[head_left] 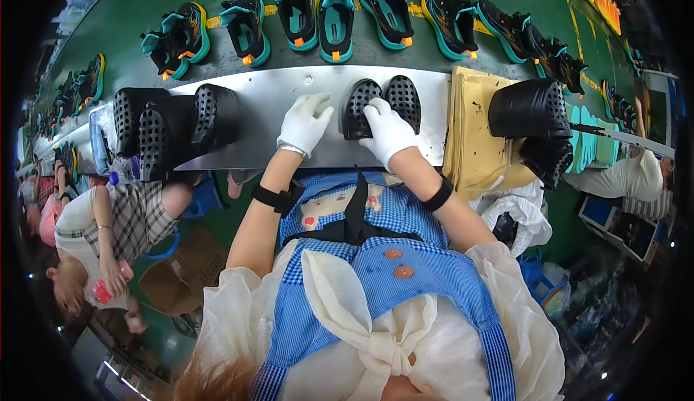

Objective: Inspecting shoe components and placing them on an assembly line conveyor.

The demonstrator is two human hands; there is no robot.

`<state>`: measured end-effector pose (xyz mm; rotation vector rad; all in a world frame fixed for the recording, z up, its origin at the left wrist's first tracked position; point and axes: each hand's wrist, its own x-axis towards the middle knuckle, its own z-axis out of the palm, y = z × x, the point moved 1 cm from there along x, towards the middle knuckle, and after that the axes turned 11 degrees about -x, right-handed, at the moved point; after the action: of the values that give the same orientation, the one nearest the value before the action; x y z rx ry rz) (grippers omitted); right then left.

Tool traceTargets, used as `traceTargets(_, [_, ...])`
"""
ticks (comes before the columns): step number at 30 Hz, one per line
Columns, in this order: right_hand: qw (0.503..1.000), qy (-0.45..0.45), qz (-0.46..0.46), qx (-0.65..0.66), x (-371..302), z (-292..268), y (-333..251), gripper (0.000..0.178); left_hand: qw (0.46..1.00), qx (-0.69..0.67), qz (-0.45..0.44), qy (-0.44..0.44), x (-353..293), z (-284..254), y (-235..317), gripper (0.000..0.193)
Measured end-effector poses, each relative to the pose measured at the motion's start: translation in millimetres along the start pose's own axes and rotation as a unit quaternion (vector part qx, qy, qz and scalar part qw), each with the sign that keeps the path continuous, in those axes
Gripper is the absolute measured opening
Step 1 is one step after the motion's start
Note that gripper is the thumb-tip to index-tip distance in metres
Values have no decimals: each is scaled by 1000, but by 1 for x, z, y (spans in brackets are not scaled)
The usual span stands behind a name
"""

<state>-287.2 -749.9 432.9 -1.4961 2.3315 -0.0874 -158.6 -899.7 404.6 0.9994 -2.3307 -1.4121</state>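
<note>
Both hands wear white gloves. My left hand (305, 124) is over the metal bench top, its fingers loosely bent and apart with nothing in them. My right hand (390, 132) grips the near right side of a black, rounded piece dotted with holes (358, 102), like a toe-shaped shoe insert; the thumb lies by its near end. Just right of it is a matching black perforated insert (405, 100), partly hidden behind my right hand. Both inserts lie side by side on the metal bench top (267, 105).
Several black perforated inserts (165, 130) stand stacked at left. More black inserts (531, 108) sit at right beside brown paper sheets (477, 112). Beyond the bench, black and teal sneakers (335, 25) line a green surface. At left, a seated person (119, 235) holds something pink.
</note>
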Motion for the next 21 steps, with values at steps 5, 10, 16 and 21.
traceTargets(5, [996,43,-27,77,-28,-41,-10,57,987,-145,-36,52,-4,2,0,42])
traceTargets(10, [967,64,-131,210,-36,-67,-22,57,653,-687,-274,-164,-13,-7,50,50])
traceTargets(16, [958,-37,24,282,-23,-69,-24,63,831,-535,-149,-8,-1,-10,51,40])
traceTargets(21, [927,-143,93,333,-2,-84,-40,54,833,-538,-114,53,16,-11,48,32])
